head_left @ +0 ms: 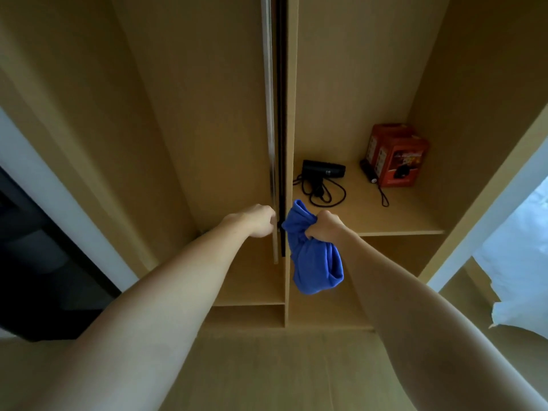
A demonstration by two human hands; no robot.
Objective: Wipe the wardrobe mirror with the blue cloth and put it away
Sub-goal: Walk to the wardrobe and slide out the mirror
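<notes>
The right hand [321,228] is clenched around the bunched blue cloth [314,262]; its fingers are buried in the fabric and mostly hidden, and the loose bulk of the cloth hangs below the fist. The cloth is held in the air just to the right of the door edge [274,143], in front of the wardrobe shelf [397,223].

The left hand [261,221] is at the door edge on its left side. Its fingers curl round toward the far side of the edge and their tips are out of sight, so the exact grip cannot be confirmed. The mirror face itself is not discernible; the door appears only edge-on as a thin pale strip with a dark strip beside it.

Right of the door edge, on the shelf, lie a black device [323,170] with a tangled cord and an orange box [397,155]; its printing is illegible. A small black object leans against the box, identity unclear.
</notes>
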